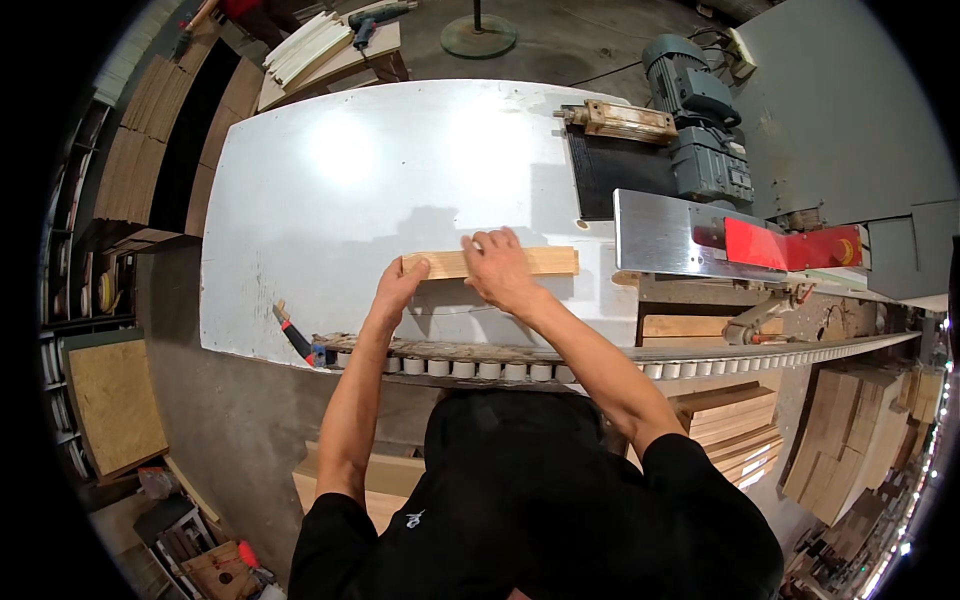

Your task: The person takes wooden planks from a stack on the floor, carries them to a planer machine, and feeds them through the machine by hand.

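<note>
A short pale wooden board (552, 261) lies lengthwise from left to right over the white tabletop (300, 220); its right end shows a stepped edge, so it may be more than one strip. At its left end my left hand (400, 287) is closed, thumb on top and fingers partly hidden. Across the board's middle lies my right hand (499, 272), its thumb by the near edge and its fingers over the far edge, a little blurred. Left of my left forearm rests a hand tool with a red and black handle (293, 338), by the table's near edge.
A roller rail (490, 371) runs along the table's near edge. To the right stand a metal guard (665, 232), a red plate (760, 243) and a grey motor (690, 85). Wood stacks (735, 420) lie below right. Brown panels (150, 140) stand at left.
</note>
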Motion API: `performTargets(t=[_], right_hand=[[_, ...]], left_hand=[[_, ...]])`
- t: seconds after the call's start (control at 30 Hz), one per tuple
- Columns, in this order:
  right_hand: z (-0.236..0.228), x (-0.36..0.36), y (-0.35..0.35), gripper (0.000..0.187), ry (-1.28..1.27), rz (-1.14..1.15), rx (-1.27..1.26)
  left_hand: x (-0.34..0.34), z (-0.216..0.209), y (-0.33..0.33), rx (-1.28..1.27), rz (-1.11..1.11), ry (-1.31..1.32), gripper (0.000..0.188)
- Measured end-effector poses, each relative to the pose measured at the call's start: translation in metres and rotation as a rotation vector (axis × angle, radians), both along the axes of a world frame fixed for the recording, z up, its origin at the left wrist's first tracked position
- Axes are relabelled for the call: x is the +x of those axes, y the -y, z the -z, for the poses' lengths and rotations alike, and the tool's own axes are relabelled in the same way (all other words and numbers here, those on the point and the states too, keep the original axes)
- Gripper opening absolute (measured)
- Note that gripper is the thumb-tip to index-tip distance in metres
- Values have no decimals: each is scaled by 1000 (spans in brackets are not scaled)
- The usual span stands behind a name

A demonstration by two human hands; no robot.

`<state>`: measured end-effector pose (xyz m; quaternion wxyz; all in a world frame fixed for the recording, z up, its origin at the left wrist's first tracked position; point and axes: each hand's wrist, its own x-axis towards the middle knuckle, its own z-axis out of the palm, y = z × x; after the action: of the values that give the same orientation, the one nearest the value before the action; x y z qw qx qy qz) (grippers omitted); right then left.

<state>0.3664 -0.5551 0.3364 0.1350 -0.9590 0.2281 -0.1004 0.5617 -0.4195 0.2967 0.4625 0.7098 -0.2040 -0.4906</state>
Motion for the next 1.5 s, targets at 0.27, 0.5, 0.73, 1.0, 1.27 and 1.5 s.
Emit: performTargets(t=[0.27,0.5,0.73,1.0,1.27,1.5], right_hand=[[52,-116,38,75,335,929,798],[67,-105,42,66,307,770,1087],[41,-106,39,77,593,725,1156],[66,-132,46,89,499,496,791],[69,-130,52,104,348,470,574],[70,-126,52,106,260,440,708]], left_hand=[[5,-10,8,144,81,-94,68],[12,4,12,190,74,23,71],[12,-11,20,-32,175,-48,62],[6,24,19,-60,335,822,74],[1,12,19,-19,497,1108,104],[-10,-1,52,-46,871,1213,107]])
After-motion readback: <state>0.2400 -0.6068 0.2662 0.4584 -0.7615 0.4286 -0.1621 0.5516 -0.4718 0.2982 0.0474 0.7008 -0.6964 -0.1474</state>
